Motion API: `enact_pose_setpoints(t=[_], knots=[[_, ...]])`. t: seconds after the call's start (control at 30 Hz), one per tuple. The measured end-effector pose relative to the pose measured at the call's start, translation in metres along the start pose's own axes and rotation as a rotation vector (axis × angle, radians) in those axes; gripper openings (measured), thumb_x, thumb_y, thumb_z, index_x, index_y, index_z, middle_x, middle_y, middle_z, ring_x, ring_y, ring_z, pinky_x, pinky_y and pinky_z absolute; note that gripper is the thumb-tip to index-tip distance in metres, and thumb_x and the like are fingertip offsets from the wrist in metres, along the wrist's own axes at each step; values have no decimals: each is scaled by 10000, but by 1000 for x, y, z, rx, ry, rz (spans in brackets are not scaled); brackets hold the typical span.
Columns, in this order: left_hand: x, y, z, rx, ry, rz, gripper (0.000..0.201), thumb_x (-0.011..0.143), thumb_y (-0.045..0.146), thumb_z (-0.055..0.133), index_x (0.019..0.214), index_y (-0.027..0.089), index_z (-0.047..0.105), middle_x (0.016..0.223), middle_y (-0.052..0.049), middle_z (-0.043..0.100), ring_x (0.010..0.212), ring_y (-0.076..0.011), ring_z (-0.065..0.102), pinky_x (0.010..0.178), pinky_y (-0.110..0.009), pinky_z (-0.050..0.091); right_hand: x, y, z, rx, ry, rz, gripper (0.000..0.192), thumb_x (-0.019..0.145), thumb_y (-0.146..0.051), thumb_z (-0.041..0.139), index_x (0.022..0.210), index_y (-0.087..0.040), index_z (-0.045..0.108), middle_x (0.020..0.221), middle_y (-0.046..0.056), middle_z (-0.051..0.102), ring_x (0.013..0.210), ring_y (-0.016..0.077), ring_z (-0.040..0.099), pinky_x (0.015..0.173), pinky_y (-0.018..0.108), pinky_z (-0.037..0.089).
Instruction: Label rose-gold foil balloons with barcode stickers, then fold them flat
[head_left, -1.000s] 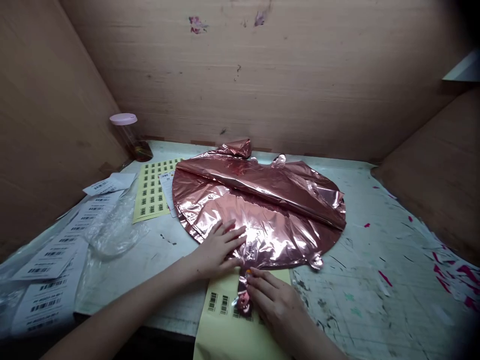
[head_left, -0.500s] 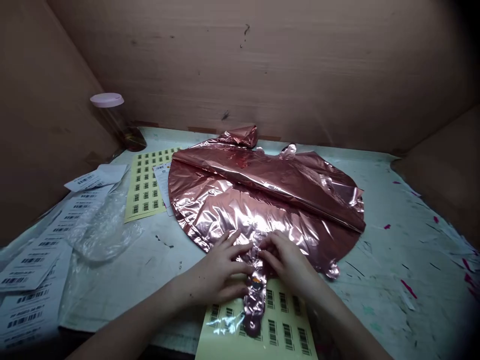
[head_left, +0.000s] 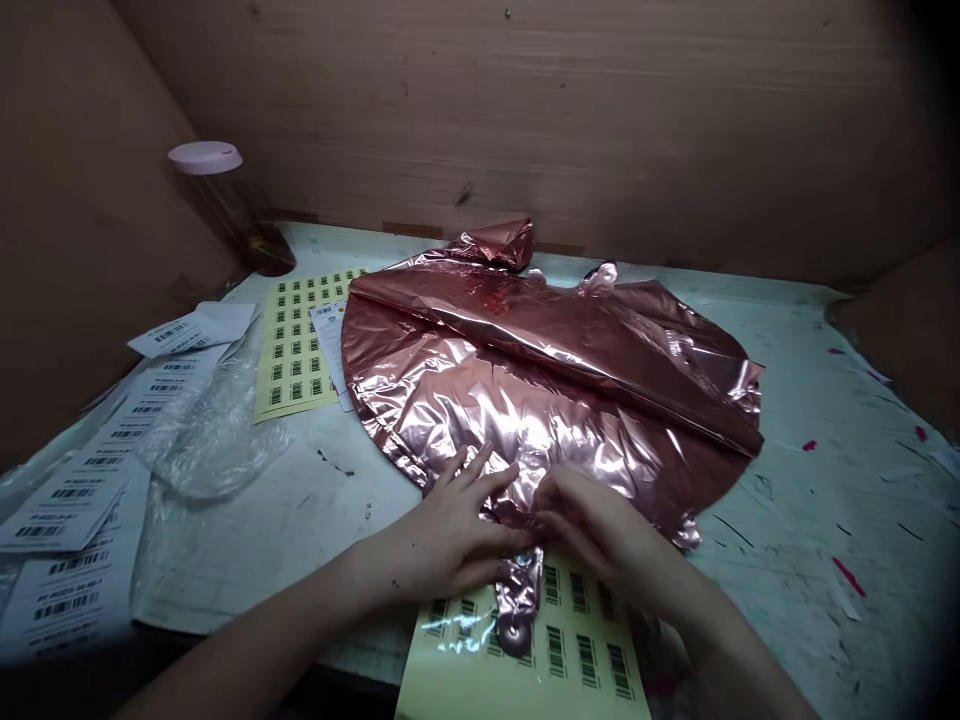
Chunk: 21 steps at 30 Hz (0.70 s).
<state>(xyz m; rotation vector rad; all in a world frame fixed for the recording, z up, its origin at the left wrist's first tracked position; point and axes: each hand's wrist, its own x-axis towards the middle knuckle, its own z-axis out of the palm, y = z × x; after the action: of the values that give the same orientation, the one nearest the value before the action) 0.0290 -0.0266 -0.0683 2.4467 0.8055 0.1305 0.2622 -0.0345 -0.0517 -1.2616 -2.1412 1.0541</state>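
A folded rose-gold foil balloon [head_left: 555,400] lies across the table, wrinkled and shiny. Its narrow tail [head_left: 517,600] points toward me over a yellow sheet of barcode stickers [head_left: 559,690]. My left hand [head_left: 457,530] rests on the balloon's near edge with fingers spread, thumb and forefinger beside the base of the tail. On the other side, my right hand [head_left: 600,530] is closed, its fingertips pinching the foil where the tail begins. Part of that spot is hidden behind the fingers.
At left lie white barcode label strips [head_left: 75,490], crumpled clear plastic [head_left: 217,430] and another yellow sticker sheet [head_left: 289,350] with a printed card [head_left: 330,340] on it. A clear tube with a pink lid [head_left: 206,158] stands behind. Cardboard walls [head_left: 450,100] surround the table. Pink scraps [head_left: 847,577] lie at right.
The right hand's fingers have curled tighter, and foil at the tail's base is now bunched between the hands. The whole view has shifted slightly. The left hand remains spread on the balloon.
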Motion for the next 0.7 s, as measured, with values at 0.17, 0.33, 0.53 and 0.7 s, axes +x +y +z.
enact_pose_setpoints(t=[0.17,0.33,0.53,0.7], knots=[[1,1,-1,19,11,16,373,919,376,600,1291,394,612,1612,-67,228,1480,-463,80,1102,-744,183,0,9,3,352,115,110,90,934,-291,562,981,-216,547,897,38,635,769,164,624,655,307,551],[0,-2,1,19,20,33,370,925,380,592,1294,412,606,1613,-57,225,1484,-454,82,1107,-737,189,8,17,14,381,139,156,134,879,-276,623,964,-215,539,871,20,606,784,157,607,673,300,548],[0,-2,1,3,38,48,359,920,364,605,1277,394,628,1618,-42,225,1491,-438,59,1122,-735,157,10,18,21,492,193,216,206,835,-336,653,930,-211,519,822,16,604,756,154,598,649,296,541],[0,0,-1,4,28,33,357,927,371,594,1281,404,621,1625,-28,205,1490,-440,60,1107,-760,135,9,17,25,510,243,258,258,811,-369,682,930,-205,522,804,11,592,737,150,580,634,287,518]])
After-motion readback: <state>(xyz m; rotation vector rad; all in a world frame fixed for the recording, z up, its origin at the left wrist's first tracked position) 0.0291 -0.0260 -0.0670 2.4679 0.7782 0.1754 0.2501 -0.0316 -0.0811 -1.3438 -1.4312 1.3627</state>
